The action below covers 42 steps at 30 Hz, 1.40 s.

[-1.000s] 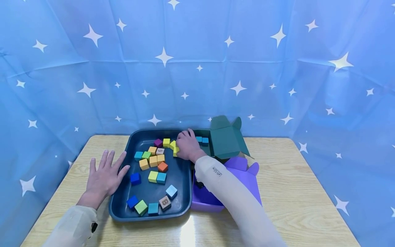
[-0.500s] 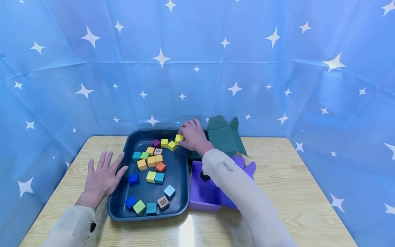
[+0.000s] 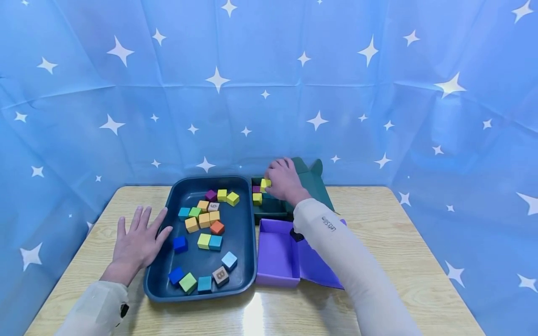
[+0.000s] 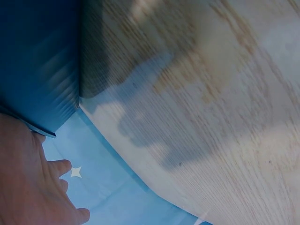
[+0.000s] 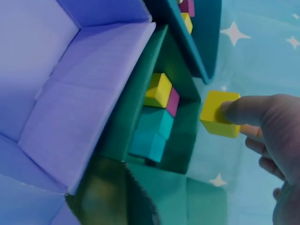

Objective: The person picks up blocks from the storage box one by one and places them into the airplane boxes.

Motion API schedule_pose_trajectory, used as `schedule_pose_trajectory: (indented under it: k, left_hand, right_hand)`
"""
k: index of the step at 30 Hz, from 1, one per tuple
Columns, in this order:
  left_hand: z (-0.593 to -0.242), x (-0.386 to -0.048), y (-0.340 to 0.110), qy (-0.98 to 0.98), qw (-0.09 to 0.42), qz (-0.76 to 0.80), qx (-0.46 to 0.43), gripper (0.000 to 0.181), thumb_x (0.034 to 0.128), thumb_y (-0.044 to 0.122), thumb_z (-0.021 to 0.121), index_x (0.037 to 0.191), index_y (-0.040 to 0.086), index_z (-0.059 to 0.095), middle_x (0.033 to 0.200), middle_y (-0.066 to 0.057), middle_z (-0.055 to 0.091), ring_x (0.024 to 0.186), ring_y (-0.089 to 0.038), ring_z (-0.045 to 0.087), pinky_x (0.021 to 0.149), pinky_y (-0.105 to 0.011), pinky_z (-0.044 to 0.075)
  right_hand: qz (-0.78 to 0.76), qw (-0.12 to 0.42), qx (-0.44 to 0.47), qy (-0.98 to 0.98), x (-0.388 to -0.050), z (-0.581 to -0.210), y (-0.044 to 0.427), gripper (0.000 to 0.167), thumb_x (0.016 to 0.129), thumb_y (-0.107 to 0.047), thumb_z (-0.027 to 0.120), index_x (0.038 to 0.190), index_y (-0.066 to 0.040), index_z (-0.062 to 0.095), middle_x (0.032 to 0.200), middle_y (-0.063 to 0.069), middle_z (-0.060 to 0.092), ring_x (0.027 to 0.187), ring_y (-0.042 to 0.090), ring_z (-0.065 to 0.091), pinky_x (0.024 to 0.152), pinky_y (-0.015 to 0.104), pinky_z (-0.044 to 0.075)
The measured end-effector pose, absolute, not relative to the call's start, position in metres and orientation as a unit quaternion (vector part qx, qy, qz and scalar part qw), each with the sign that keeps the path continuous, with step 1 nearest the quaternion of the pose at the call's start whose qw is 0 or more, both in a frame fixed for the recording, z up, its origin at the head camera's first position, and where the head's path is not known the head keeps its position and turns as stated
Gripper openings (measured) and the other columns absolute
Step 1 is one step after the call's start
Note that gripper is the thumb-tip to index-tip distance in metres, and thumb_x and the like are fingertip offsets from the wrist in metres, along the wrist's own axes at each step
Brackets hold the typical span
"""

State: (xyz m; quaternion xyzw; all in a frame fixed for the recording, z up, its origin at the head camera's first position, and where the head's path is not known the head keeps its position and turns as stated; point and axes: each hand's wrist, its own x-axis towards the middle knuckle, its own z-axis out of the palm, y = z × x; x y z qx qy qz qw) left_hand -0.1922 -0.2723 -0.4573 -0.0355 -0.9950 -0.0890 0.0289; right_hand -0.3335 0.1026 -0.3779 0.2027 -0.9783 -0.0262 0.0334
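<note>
My right hand (image 3: pixel 286 182) pinches a yellow cube (image 5: pixel 220 115) between thumb and fingers, above the open green box (image 3: pixel 269 215). Inside that box the right wrist view shows another yellow cube (image 5: pixel 158 90), a purple cube (image 5: pixel 173 101) and two teal cubes (image 5: pixel 155 121). My left hand (image 3: pixel 136 245) has its fingers spread at the left side of the dark blue tray (image 3: pixel 239 233), its thumb by the rim. Several coloured cubes lie in the tray, including two yellow ones (image 3: pixel 227 197) near its far end.
An open purple box (image 3: pixel 277 282) stands in front of the green one, right of the tray. The green box's lid (image 3: pixel 313 184) is folded back to the right. A starry blue curtain (image 3: pixel 269 126) hangs behind the wooden table (image 3: pixel 403 261).
My right hand has lifted a yellow cube from the tray's far right and carried it rightward over the green box. The left hand has stayed beside the tray.
</note>
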Motion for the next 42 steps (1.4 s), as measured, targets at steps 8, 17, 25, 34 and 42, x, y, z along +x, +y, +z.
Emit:
schedule_pose_trajectory:
  k: [8,17,25,34,42]
  left_hand:
    - [-0.457,-0.192,-0.272,-0.995,0.028,-0.089,-0.035,0.07,0.1001,0.059,0.029,0.157,0.021,0.018,0.158,-0.03,0.017,0.148,-0.048,0.004,0.112,-0.073,-0.008]
    - [-0.457,-0.192,-0.273,-0.995,0.029,-0.089,-0.032,0.069,0.1003,0.058,0.031,0.157,0.021,0.018,0.158,-0.029,0.017,0.148,-0.047,0.002,0.113,-0.073,-0.008]
    - [-0.456,-0.192,-0.273,-0.995,0.028,-0.089,-0.032,0.068,0.1006,0.057,0.031,0.157,0.02,0.019,0.158,-0.03,0.017,0.148,-0.048,0.004,0.113,-0.073,-0.007]
    - [-0.457,-0.193,-0.272,-0.995,0.027,-0.089,-0.031,0.068,0.1005,0.057,0.031,0.156,0.02,0.02,0.158,-0.029,0.016,0.148,-0.047,0.003,0.113,-0.073,-0.007]
    - [-0.457,-0.192,-0.272,-0.994,0.03,-0.096,-0.033,0.069,0.1004,0.059,0.029,0.157,0.02,0.019,0.158,-0.029,0.016,0.149,-0.047,0.002,0.113,-0.073,-0.007]
  right_hand:
    - [-0.045,0.008,0.194,-0.98,-0.337,-0.396,0.107,0.026,0.089,-0.038,0.068,0.107,-0.019,0.071,0.135,0.004,0.056,0.134,0.028,0.041,0.122,0.052,0.015]
    - [-0.055,-0.003,0.2,-0.978,-0.342,-0.419,0.108,0.027,0.088,-0.038,0.069,0.107,-0.019,0.071,0.132,0.004,0.057,0.133,0.027,0.042,0.122,0.051,0.016]
    - [-0.058,-0.026,0.193,-0.979,-0.345,-0.43,0.106,0.029,0.09,-0.037,0.068,0.112,-0.019,0.07,0.134,0.004,0.056,0.134,0.027,0.04,0.122,0.051,0.015]
    - [-0.051,-0.019,0.194,-0.979,-0.348,-0.439,0.105,0.028,0.089,-0.036,0.069,0.112,-0.02,0.07,0.132,0.004,0.057,0.133,0.027,0.041,0.122,0.05,0.014]
    - [-0.058,-0.023,0.195,-0.979,-0.35,-0.443,0.105,0.025,0.089,-0.035,0.068,0.109,-0.02,0.07,0.133,0.005,0.057,0.134,0.028,0.042,0.122,0.05,0.015]
